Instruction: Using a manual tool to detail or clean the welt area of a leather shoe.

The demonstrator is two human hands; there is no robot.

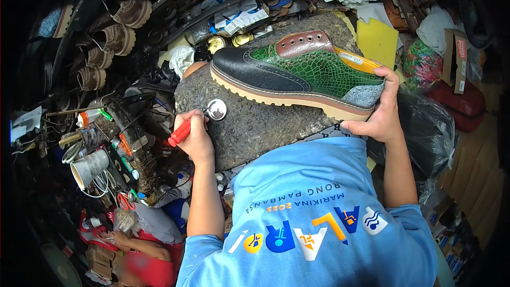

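My right hand (380,109) grips a multicoloured lace-up shoe (319,72) by the heel, thumb at the sole's edge and fingers over the back. The shoe has a black toe, green scaly-textured sides, a brown eyelet panel without laces, a grey heel patch and a thick tan sole. It is tilted side-on above a dark, rough stone-like block (249,133). My left hand (196,138) is closed around a tool with a red handle (179,133); its tip is too small to make out. Beside those fingers, a small round dish with white contents (217,109) rests on the block.
Brown shoes (127,8) line racks at the upper left. A cluttered bench with a white cup-shaped object (88,169) and red scissors (126,200) lies left. Another person in red (149,266) sits lower left. A black plastic bag (425,133) stands right, near yellow sheets (376,42).
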